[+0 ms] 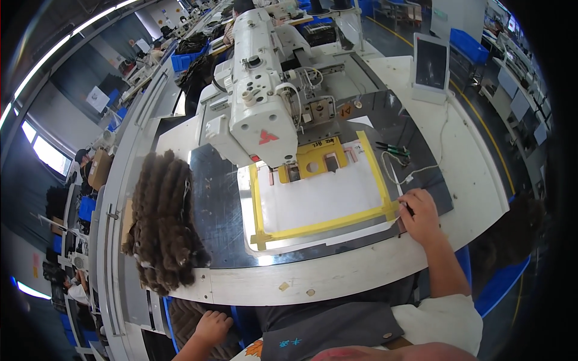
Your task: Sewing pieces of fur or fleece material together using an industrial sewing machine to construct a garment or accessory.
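A large white industrial sewing machine [253, 108] stands over the worktable. Below its head, a yellow clamp plate [319, 159] with cut-out openings lies on a white sheet [319, 207] framed by yellow tape. My right hand [419, 213] is at the right front corner of this frame, fingers closed around something small and dark that I cannot make out. My left hand [214, 328] is low, below the table's front edge, over brown quilted material [186, 319]. Its fingers are curled, and whatever is under them is hidden.
Brown fluffy strips [162, 219] lie piled at the table's left. Green-handled snippers [393, 150] and a pale cord [430, 168] lie right of the frame. A screen [431, 63] stands at the back right. Beside me at the right is a blue bin [503, 289].
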